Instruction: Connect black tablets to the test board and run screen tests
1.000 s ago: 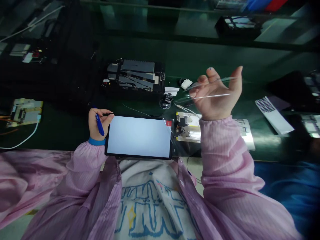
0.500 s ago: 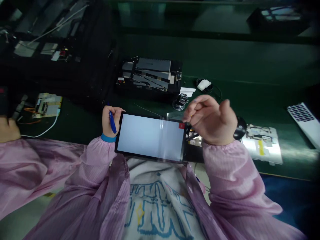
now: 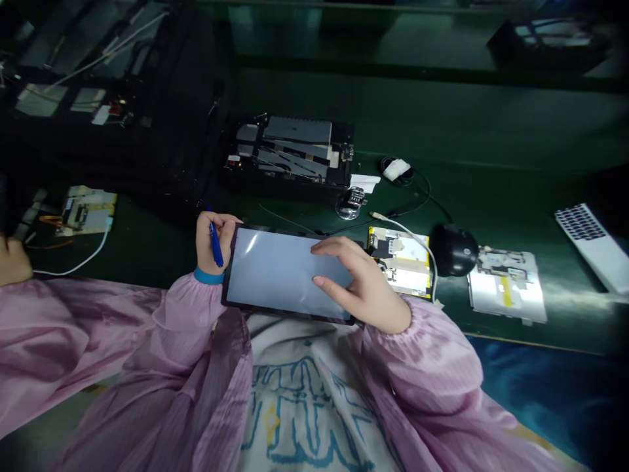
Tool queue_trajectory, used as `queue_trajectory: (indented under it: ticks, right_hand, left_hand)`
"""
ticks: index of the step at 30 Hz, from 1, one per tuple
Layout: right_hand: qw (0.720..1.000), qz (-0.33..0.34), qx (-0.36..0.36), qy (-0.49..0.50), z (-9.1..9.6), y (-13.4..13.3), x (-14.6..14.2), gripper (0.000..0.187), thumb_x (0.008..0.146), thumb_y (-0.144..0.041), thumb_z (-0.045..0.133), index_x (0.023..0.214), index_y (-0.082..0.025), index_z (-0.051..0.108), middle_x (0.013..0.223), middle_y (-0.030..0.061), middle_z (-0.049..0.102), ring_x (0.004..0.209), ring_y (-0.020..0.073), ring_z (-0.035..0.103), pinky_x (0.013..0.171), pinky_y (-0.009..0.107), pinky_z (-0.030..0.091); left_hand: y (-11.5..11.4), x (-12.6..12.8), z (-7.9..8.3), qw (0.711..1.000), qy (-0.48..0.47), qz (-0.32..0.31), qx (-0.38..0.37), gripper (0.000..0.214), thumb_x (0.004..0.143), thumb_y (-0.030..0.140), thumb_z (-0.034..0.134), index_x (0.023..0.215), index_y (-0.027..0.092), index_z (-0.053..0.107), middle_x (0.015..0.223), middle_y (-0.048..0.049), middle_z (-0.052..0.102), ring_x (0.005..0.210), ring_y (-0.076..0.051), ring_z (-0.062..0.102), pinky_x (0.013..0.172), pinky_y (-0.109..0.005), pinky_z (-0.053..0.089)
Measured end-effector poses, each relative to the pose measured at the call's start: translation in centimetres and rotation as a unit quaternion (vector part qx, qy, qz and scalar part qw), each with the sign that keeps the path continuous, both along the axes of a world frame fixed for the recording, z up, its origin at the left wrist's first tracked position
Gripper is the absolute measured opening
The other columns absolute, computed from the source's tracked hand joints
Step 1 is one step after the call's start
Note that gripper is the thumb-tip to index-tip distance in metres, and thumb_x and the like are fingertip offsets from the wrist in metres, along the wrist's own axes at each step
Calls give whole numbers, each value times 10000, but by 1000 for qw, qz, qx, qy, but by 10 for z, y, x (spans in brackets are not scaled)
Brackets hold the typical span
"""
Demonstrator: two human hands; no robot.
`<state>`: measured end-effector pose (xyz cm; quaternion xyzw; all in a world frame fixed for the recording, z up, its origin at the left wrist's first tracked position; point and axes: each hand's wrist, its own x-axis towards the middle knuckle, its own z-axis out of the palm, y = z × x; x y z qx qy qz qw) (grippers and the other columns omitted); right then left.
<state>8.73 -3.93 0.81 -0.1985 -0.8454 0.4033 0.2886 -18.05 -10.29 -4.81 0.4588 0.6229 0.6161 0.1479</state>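
Note:
A black-framed tablet [image 3: 275,272] with a pale grey screen lies level in front of my body. My left hand [image 3: 210,239] grips its left edge and also has a blue pen [image 3: 215,244] tucked in it. Over the right part of the screen is my right hand [image 3: 366,282], thumb and fingers spread apart. Its fingertips are at the glass; whether they touch it I cannot tell. The tablet's upper right corner is hidden behind that hand.
Opened tablet insides [image 3: 400,259] with a white cable lie right of my hand, beside a round black object [image 3: 455,250] and another metal-backed unit [image 3: 508,282]. Black boxes with stacked panels [image 3: 295,151] stand behind. At the far left rests a co-worker's hand [image 3: 14,259].
My right hand has come down and left from beside the tablet onto its screen, its fingers opening out. The red tab and clear strip seen on the screen no longer show.

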Motion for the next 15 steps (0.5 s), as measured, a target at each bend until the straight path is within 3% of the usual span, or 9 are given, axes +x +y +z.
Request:
queue_trajectory:
  ticks: [2,5,7,9,11,13,15]
  right_hand:
    - [996,-25,66,-47,-2,-8,-5,367,881,-359,591,1208,-203,533,1173,143,581,1138,294,526,970,512,441]
    - [980,-7,143,-137,-12,-27,-18,556,822,-434,650,1300,-182,518,1363,184,477,1288,379,393,1045,607,326]
    - [968,16,174,-179,-20,-39,-26,549,827,-381,652,1323,-189,516,1433,177,429,1341,395,324,1064,632,274]
    - [961,22,190,-199,-26,-45,-30,432,859,-267,607,1280,-188,555,1415,166,463,1317,371,359,1041,599,310]
    - [958,14,198,-207,-29,-46,-27,290,870,-165,554,1152,-174,624,1304,161,559,1194,329,471,952,517,400]
    - [960,12,196,-199,-28,-43,-15,184,860,-114,527,977,-164,660,1055,137,657,973,272,561,803,423,455]
    - [970,12,174,-167,-26,-37,2,151,838,-91,513,854,-168,642,802,84,645,771,220,556,682,358,456]
  left_hand:
    - [-1,-1,-2,1000,-25,3,-16,323,878,486,576,810,225,399,804,-17,675,601,-118,606,566,-269,480]
    - [-1,0,-5,996,-84,7,-25,328,894,537,516,843,236,395,807,-2,671,456,-83,528,405,-222,363]
    - [-1,1,-6,993,-114,9,-23,336,898,566,483,861,245,388,796,5,667,421,-80,514,357,-210,310]
    - [0,1,-6,992,-125,8,-27,340,898,574,475,859,250,382,779,10,668,392,-77,496,330,-208,274]
    - [0,1,-6,991,-128,5,-36,342,896,574,480,848,249,387,772,11,673,377,-73,482,317,-209,256]
    - [0,0,-6,991,-125,2,-41,345,893,573,487,837,246,396,772,9,678,384,-72,488,321,-207,270]
    - [0,-1,-7,992,-122,2,-43,344,889,568,499,833,242,403,774,6,681,402,-75,507,332,-206,293]
